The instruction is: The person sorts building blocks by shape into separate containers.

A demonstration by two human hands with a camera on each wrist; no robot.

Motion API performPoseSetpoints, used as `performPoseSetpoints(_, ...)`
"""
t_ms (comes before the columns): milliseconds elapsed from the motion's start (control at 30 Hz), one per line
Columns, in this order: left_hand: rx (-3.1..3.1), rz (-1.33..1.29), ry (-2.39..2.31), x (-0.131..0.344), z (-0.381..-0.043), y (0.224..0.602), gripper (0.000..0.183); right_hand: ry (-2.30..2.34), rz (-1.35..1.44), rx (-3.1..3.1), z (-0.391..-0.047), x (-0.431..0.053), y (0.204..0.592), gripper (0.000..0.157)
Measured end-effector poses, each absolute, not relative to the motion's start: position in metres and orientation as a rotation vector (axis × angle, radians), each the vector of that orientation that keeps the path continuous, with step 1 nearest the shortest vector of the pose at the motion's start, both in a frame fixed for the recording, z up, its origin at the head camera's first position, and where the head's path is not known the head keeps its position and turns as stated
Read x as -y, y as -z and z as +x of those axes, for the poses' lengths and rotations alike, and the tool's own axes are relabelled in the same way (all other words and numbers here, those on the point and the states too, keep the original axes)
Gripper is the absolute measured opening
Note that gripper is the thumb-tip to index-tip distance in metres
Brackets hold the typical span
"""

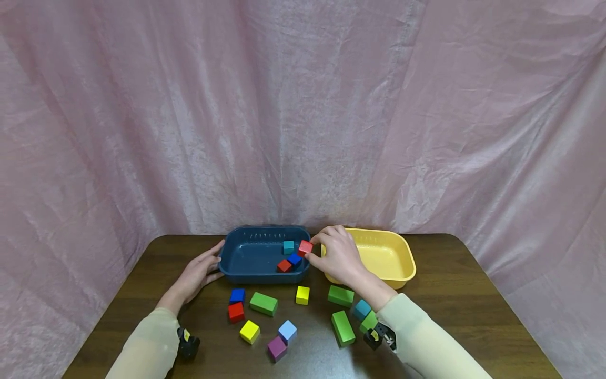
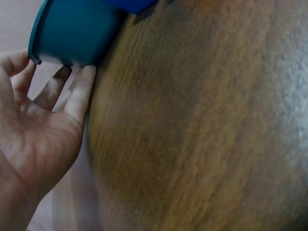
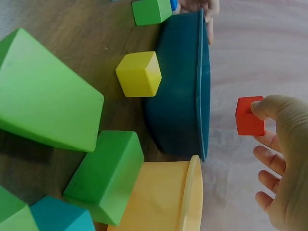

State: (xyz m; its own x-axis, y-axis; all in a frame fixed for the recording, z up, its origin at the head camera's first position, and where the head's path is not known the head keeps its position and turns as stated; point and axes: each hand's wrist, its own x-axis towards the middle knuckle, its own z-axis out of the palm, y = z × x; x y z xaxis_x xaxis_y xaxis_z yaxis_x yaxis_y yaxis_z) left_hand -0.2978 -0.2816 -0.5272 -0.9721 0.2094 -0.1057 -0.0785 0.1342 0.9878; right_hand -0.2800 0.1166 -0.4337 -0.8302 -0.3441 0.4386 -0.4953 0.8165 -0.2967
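Observation:
Between thumb and fingertips, my right hand (image 1: 340,253) pinches a red cube (image 1: 305,248) above the right end of the dark blue basin (image 1: 246,277). The right wrist view shows the same red cube (image 3: 250,116) held clear of the basin's rim (image 3: 201,86). Inside the basin lie a teal cube (image 1: 288,247), a blue cube (image 1: 294,259) and another red cube (image 1: 284,266). My left hand (image 1: 196,273) rests its extended fingers against the basin's left end; in the left wrist view the fingertips touch the basin wall (image 2: 72,38).
A yellow basin (image 1: 407,266) stands right of the blue one, partly behind my right hand. In front lie several loose blocks, among them a green block (image 1: 263,303), a yellow cube (image 1: 302,295) and a purple cube (image 1: 276,348). A pink curtain (image 1: 303,116) hangs behind the table.

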Motion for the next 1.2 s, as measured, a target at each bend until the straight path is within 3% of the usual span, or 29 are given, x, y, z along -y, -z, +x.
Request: performPoseSetpoints(1200,-2.157,0.137,-1.958,0.282,-0.295,0.526,0.057,-0.442,0.639,2.746,-0.295,-0.095,0.444,0.03)
